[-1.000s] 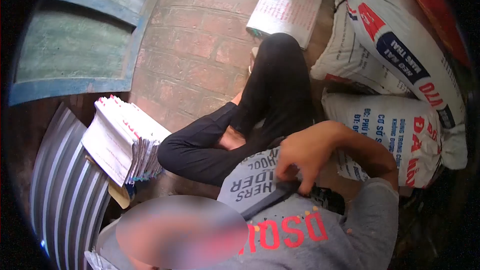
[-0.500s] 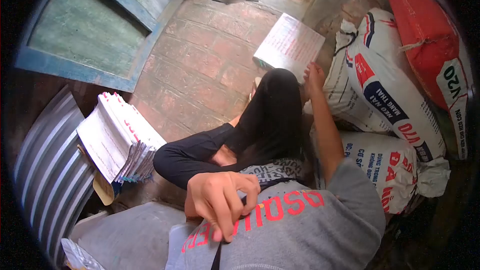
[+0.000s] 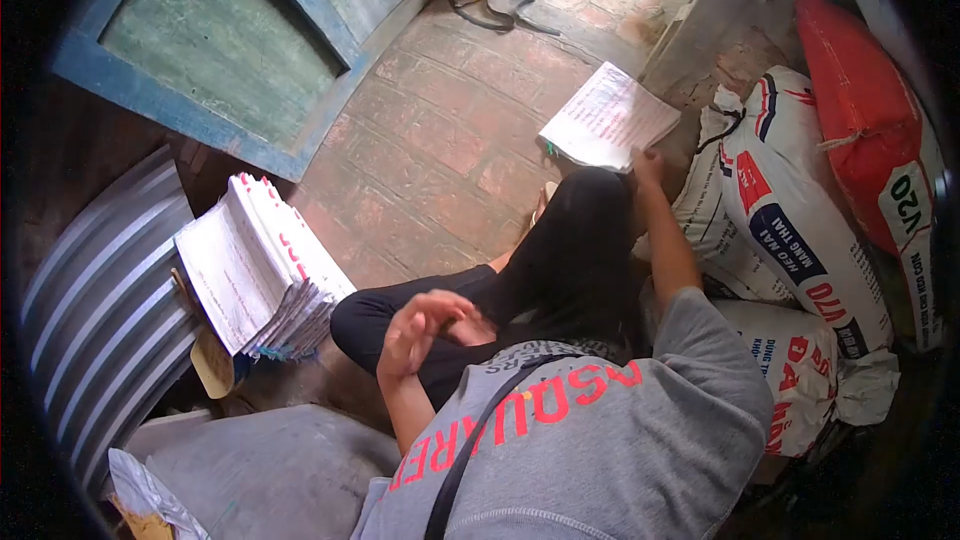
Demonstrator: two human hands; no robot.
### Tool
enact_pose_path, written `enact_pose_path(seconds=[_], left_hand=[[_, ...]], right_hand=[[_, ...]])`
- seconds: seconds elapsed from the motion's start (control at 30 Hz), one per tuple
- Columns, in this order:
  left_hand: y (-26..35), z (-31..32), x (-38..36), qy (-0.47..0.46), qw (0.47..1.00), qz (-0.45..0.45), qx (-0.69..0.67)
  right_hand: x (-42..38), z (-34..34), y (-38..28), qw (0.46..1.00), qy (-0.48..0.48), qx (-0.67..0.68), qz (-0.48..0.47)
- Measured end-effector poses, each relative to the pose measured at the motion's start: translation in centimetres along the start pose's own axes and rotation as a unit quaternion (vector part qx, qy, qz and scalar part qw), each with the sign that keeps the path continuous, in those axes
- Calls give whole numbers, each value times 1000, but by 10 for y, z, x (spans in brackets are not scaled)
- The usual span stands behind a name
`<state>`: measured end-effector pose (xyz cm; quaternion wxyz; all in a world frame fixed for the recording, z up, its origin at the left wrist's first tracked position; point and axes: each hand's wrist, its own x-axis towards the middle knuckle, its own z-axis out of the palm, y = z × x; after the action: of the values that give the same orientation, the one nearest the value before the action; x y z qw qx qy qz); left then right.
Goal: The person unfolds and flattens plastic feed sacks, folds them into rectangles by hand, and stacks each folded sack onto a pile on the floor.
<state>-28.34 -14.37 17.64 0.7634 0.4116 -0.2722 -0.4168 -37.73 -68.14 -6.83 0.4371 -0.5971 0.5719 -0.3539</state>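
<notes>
A thick stack of printed sheets [image 3: 258,275] leans against a corrugated metal sheet [image 3: 105,285] at the left. Behind them a blue-framed door [image 3: 235,35] stands along the brick floor [image 3: 440,130]. A black strap [image 3: 505,12] lies on the bricks farther off. To the right, white printed sacks [image 3: 790,230] are piled up, with a red sack [image 3: 865,115] resting on top.

I sit on a red brick floor [image 3: 440,140]. A thick stack of printed sheets [image 3: 255,275] lies on it to my left, leaning against corrugated metal [image 3: 100,290]. A thinner sheaf of papers [image 3: 605,118] lies farther off, past my knee. Printed sacks [image 3: 790,240] pile up on my right, and a dark strap [image 3: 500,15] lies at the far end.
</notes>
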Motion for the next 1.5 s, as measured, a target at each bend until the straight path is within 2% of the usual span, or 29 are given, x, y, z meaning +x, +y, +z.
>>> enact_pose_path(seconds=[0.07, 0.13, 0.2, 0.27, 0.3, 0.4, 0.47, 0.5, 0.6, 0.63, 0.73, 0.77, 0.8, 0.87, 0.97, 1.0, 1.07, 1.1, 1.13, 1.2, 1.23, 1.27, 1.3, 1.33, 1.37, 1.4, 1.43, 1.5], left_hand=[[-2, -11, 6, 53, 996, -49, 58], [-2, -18, 22, 80, 986, -97, 110], [-13, -26, 45, 100, 978, -99, 152], [-36, -38, 71, 130, 967, -71, 209], [-39, -36, 86, 143, 947, -23, 285], [-38, -23, 131, 193, 862, 130, 450], [-46, -22, 155, 237, 807, 181, 510], [-47, -27, 159, 256, 776, 203, 539], [-63, -59, 157, 269, 836, 121, 462], [-62, -64, 152, 285, 825, 158, 461], [-57, -86, 128, 391, 798, 99, 447], [-64, -106, 120, 455, 762, 108, 448], [-69, -126, 112, 518, 720, 117, 448], [-60, -143, 96, 604, 686, 172, 369], [-74, -185, 69, 638, 684, 256, 245], [-78, -191, 60, 656, 688, 220, 219], [-88, -193, 53, 657, 727, 157, 125], [-93, -193, 52, 676, 721, 95, 119], [-98, -193, 54, 692, 712, 34, 113], [-120, -205, 56, 711, 571, -47, 408], [-120, -193, 65, 718, 511, -26, 471], [-123, -175, 76, 720, 448, -5, 531], [-140, -175, 81, 650, 445, 53, 614], [-153, -181, 86, 567, 543, 72, 615], [-155, -177, 93, 486, 633, -7, 603], [-162, -170, 102, 468, 626, -42, 623], [-169, -163, 111, 451, 616, -74, 641], [-181, -168, 117, 431, 592, -94, 674]], right_hand=[[14, 15, -30, 998, -32, 42, -25], [-21, 8, -120, 979, -176, 104, 15], [-31, 31, -156, 956, -226, 182, -44], [-59, 53, -194, 937, -278, 183, -107], [-77, 64, -206, 918, -304, 208, -146], [-142, 93, -232, 894, -359, 215, -157], [-185, 107, -240, 870, -415, 247, -100], [-201, 114, -239, 871, -427, 222, -97], [-234, 119, -236, 790, -555, 259, 12], [-237, 120, -238, 779, -572, 258, 7], [-234, 119, -243, 759, -595, 265, 0], [-224, 120, -243, 759, -606, 233, -46], [-208, 121, -241, 763, -599, 240, -43], [-168, 121, -232, 768, -584, 259, -39], [-108, 116, -213, 819, -505, 272, 6], [-92, 115, -200, 836, -481, 262, 20], [-73, 114, -171, 903, -410, 124, 0], [-68, 116, -156, 927, -372, 52, -12], [-68, 120, -141, 938, -334, -45, -77], [-68, 129, -111, 918, -247, -230, -207], [-73, 140, -97, 892, -242, -185, -334], [-91, 143, -109, 857, -299, -158, -389], [-129, 136, -143, 856, -388, -202, -276], [-154, 147, -140, 837, -431, -222, -255], [-183, 158, -135, 814, -410, -277, -305], [-201, 177, -109, 787, -413, -282, -361], [-228, 181, -109, 782, -432, -314, -322], [-263, 191, -91, 790, -366, -338, -357]])
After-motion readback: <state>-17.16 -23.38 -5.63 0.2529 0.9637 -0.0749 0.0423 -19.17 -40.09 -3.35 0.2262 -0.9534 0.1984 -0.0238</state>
